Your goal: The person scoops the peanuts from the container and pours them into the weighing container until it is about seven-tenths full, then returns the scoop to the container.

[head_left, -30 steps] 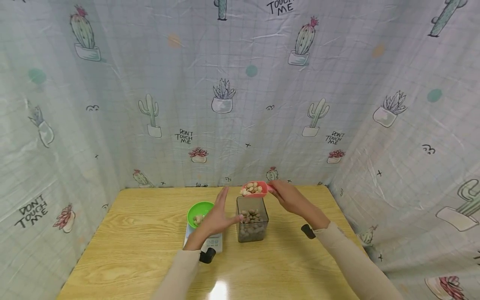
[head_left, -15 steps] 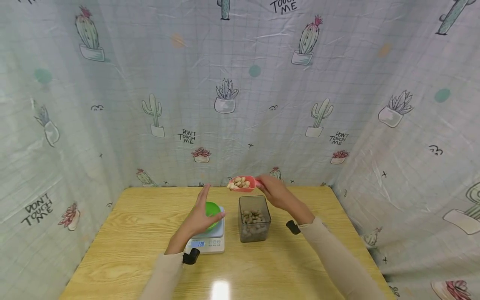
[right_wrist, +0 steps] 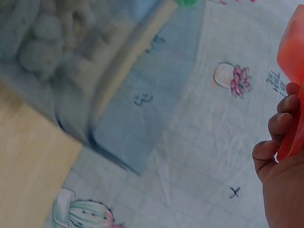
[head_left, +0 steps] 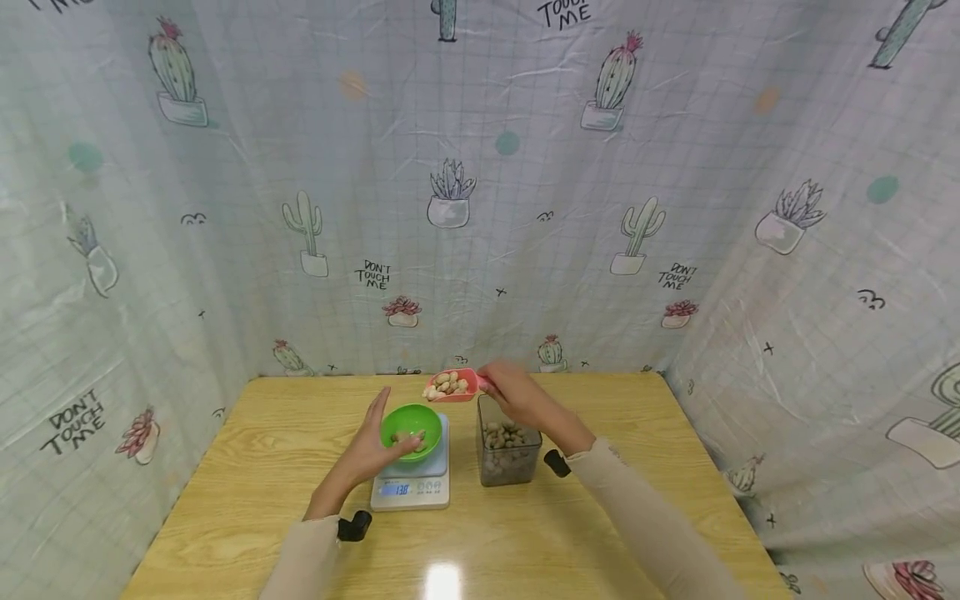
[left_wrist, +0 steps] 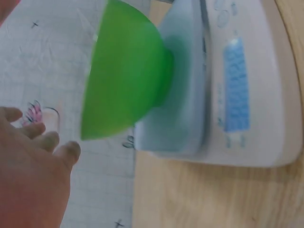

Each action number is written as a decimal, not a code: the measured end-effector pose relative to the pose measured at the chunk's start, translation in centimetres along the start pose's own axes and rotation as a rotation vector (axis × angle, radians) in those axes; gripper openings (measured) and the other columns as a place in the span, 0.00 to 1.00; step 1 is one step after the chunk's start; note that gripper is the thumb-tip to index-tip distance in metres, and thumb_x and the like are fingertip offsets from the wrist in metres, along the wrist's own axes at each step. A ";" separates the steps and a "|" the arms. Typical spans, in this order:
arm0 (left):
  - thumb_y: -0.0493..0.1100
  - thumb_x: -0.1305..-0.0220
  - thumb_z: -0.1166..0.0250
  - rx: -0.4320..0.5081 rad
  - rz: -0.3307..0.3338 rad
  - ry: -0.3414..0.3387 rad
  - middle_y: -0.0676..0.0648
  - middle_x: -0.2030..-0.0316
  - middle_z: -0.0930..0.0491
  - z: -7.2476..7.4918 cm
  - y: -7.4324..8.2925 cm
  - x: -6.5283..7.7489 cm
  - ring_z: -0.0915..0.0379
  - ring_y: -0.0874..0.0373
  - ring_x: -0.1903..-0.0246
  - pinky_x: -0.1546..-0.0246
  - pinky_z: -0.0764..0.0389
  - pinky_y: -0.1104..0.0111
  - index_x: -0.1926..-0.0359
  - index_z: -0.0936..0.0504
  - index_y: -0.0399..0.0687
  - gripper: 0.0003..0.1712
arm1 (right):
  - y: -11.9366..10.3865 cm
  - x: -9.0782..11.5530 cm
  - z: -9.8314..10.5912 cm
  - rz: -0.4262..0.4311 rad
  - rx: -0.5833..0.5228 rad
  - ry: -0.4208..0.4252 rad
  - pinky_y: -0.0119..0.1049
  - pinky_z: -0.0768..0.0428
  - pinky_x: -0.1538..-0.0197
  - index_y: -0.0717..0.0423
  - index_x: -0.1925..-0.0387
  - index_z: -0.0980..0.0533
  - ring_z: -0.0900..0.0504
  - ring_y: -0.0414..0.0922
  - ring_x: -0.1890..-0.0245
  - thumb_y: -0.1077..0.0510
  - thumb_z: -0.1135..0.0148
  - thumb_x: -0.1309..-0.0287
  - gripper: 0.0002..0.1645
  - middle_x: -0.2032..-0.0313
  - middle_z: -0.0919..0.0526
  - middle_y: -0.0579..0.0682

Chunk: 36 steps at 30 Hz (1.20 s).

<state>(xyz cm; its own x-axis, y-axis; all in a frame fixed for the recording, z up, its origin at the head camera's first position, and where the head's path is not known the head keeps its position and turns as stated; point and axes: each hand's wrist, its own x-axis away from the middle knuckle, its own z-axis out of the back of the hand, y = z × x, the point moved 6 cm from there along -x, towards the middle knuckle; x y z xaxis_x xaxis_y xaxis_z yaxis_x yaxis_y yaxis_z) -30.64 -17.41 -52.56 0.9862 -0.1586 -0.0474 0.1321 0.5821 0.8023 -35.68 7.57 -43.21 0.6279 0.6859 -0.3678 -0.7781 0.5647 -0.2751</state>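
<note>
My right hand grips the handle of a pink scoop loaded with nuts in their shells. The scoop hovers level, just behind and above a green bowl. In the right wrist view, curled fingers wrap the scoop's handle. At the bowl's left side is my left hand, fingers extended and thumb reaching in front of the bowl. The left wrist view shows those fingers apart from the bowl. A few nuts lie inside the bowl, which stands on a white kitchen scale with a lit display.
Right of the scale stands a clear grey square container partly filled with nuts, under my right forearm. The wooden table ends at a cactus-print curtain behind, with more curtain on both sides.
My right hand has carried the loaded scoop leftward from above the container to near the bowl. The left hand has also shifted left, from between container and bowl to the bowl's left side.
</note>
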 end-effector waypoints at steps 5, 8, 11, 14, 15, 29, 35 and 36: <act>0.56 0.46 0.27 0.045 0.027 -0.059 0.38 0.22 0.66 -0.7 -1.9 0.0 0.59 0.29 0.26 0.35 0.45 0.32 0.21 0.66 0.57 0.66 | -0.2 0.0 -2.2 -0.033 0.008 -0.071 0.40 0.22 0.52 0.54 0.50 0.26 0.20 0.44 0.57 0.53 0.52 0.26 0.12 0.57 0.19 0.49; 0.58 0.46 0.27 0.037 0.043 -0.067 0.38 0.22 0.66 -1.1 -2.5 0.1 0.59 0.29 0.26 0.34 0.45 0.32 0.21 0.66 0.55 0.67 | -0.2 -0.1 -3.3 -0.063 0.021 -0.114 0.41 0.21 0.48 0.54 0.48 0.26 0.19 0.46 0.52 0.51 0.54 0.25 0.15 0.53 0.18 0.50; 0.60 0.47 0.26 0.019 0.059 -0.059 0.39 0.21 0.66 -1.6 -2.9 -0.1 0.59 0.31 0.26 0.34 0.44 0.34 0.21 0.66 0.52 0.69 | -0.3 -0.2 -4.2 -0.079 0.027 -0.138 0.42 0.21 0.45 0.55 0.47 0.26 0.20 0.48 0.48 0.52 0.54 0.25 0.15 0.50 0.19 0.52; 0.61 0.48 0.26 -0.001 0.070 -0.051 0.40 0.21 0.66 -2.2 -3.2 -0.5 0.58 0.31 0.26 0.33 0.43 0.35 0.21 0.66 0.50 0.70 | -0.5 -0.2 -4.9 -0.095 0.030 -0.155 0.42 0.21 0.46 0.54 0.47 0.27 0.20 0.48 0.48 0.54 0.53 0.25 0.14 0.50 0.19 0.51; 0.62 0.48 0.26 -0.003 0.071 -0.049 0.40 0.21 0.66 -2.4 -3.2 -0.5 0.57 0.31 0.26 0.33 0.43 0.36 0.21 0.66 0.49 0.70 | -0.5 -0.2 -5.1 -0.098 0.036 -0.161 0.41 0.21 0.47 0.54 0.47 0.27 0.20 0.47 0.49 0.54 0.52 0.25 0.14 0.50 0.19 0.51; 0.63 0.49 0.26 -0.012 0.107 -0.044 0.34 0.23 0.60 -2.4 -3.5 -0.3 0.53 0.30 0.27 0.33 0.42 0.38 0.22 0.64 0.41 0.71 | -1.6 -1.4 -6.1 -0.045 0.193 -0.224 0.36 0.26 0.61 0.51 0.51 0.26 0.25 0.41 0.64 0.53 0.49 0.27 0.10 0.62 0.21 0.45; 0.63 0.50 0.26 -0.017 0.109 -0.042 0.35 0.23 0.58 -2.4 -3.7 -0.5 0.52 0.31 0.27 0.32 0.41 0.38 0.22 0.62 0.42 0.70 | -2.0 -2.5 -5.7 0.000 0.289 -0.288 0.35 0.26 0.63 0.50 0.53 0.26 0.22 0.41 0.64 0.51 0.52 0.26 0.11 0.62 0.21 0.46; 0.63 0.50 0.26 -0.017 0.113 -0.043 0.35 0.23 0.58 -2.3 -3.7 -0.6 0.52 0.32 0.27 0.32 0.41 0.39 0.22 0.62 0.43 0.70 | -2.2 -2.7 -5.7 0.009 0.309 -0.301 0.35 0.25 0.62 0.50 0.52 0.26 0.21 0.41 0.64 0.51 0.53 0.25 0.12 0.62 0.21 0.46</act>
<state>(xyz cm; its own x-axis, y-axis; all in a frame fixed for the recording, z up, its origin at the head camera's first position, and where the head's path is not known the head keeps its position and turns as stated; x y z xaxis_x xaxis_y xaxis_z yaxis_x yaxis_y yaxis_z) -31.44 -17.60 -56.88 0.9898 -0.1247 0.0690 0.0220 0.6119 0.7906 -35.78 1.90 -46.72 0.6340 0.7690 -0.0810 -0.7702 0.6374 0.0225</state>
